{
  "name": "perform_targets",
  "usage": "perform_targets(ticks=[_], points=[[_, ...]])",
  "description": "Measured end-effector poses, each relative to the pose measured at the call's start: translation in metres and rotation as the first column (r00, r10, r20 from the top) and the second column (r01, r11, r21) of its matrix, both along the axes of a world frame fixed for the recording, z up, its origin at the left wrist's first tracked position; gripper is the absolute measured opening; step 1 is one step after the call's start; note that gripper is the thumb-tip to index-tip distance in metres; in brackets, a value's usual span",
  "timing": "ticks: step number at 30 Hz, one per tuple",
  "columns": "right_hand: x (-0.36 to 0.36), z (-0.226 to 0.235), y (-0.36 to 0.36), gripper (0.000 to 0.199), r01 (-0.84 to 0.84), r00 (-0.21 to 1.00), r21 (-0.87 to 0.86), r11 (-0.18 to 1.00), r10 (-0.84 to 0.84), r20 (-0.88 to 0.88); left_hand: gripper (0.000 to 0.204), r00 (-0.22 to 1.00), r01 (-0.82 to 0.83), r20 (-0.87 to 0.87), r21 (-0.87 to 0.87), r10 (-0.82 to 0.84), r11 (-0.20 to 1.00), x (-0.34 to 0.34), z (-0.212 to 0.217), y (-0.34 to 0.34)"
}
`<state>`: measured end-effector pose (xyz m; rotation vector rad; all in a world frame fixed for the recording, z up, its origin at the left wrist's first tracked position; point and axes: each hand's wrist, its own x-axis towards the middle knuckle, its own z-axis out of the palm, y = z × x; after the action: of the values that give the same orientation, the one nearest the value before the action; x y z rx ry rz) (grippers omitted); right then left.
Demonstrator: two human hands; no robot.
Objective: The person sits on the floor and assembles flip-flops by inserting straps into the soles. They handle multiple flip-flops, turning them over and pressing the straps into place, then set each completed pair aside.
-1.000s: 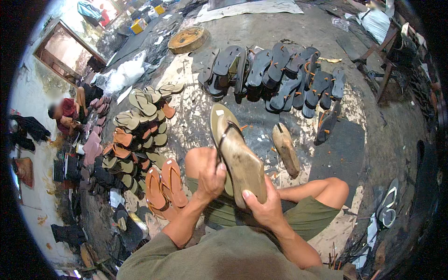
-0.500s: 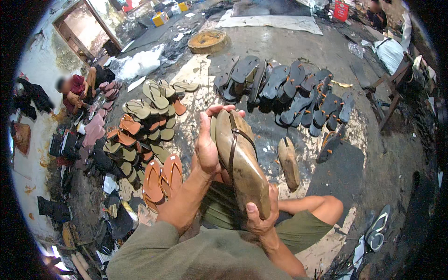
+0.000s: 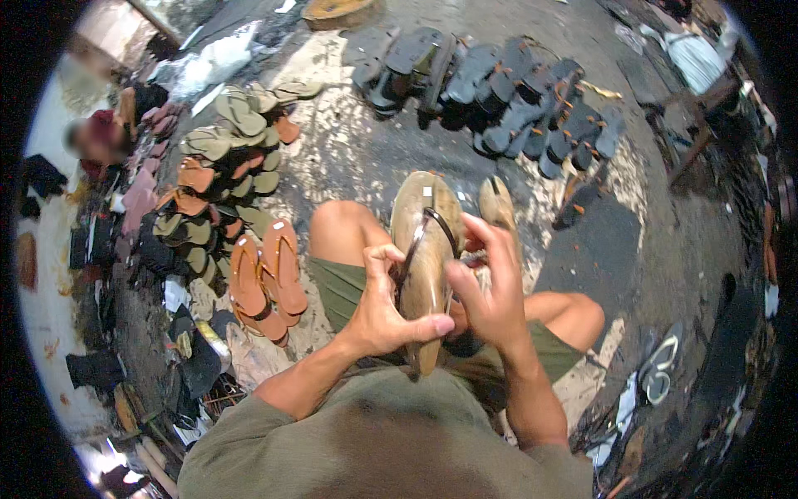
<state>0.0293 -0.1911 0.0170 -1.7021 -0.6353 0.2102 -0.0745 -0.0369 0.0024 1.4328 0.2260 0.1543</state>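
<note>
A stained, patchy concrete floor carries sandals in groups: a row of dark sandals at the far side, a heap of olive and orange sandals to the left, an orange pair nearer, and one tan sandal lying alone.

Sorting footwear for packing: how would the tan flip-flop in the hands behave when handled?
The tan flip-flop, held upright by the left hand and right hand, keeps its shape, so probably fairly stiff. It looks thin, likely light. Its dark strap arches loosely, probably flexible.
</note>
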Motion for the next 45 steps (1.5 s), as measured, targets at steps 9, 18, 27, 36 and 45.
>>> perform_targets(ticks=[9,18,27,36,45], points=[[0.034,-0.029,-0.045,0.078,0.010,0.723,0.391,0.920,0.264,-0.638,0.096,0.966,0.232,0.082,0.151,-0.246,0.961,-0.011,0.040,-0.014],[-0.004,-0.056,-0.023,0.086,0.171,0.520,0.516,0.839,0.368,-0.771,0.039,0.961,0.043,-0.210,-0.530,-0.180,0.847,-0.055,0.007,0.008],[-0.008,-0.086,-0.005,0.081,0.253,0.436,0.646,0.720,0.511,-0.740,0.064,0.827,-0.110,-0.503,-0.582,-0.250,0.806,-0.081,0.023,-0.013],[-0.012,-0.073,-0.002,0.072,0.206,0.360,0.699,0.685,0.611,-0.705,0.041,0.807,-0.094,-0.548,-0.487,-0.220,0.868,-0.112,0.036,0.003],[0.010,-0.050,0.003,0.072,0.023,0.571,0.486,0.874,0.388,-0.724,0.042,0.866,0.235,-0.413,-0.160,-0.281,0.959,-0.117,0.013,0.028]])
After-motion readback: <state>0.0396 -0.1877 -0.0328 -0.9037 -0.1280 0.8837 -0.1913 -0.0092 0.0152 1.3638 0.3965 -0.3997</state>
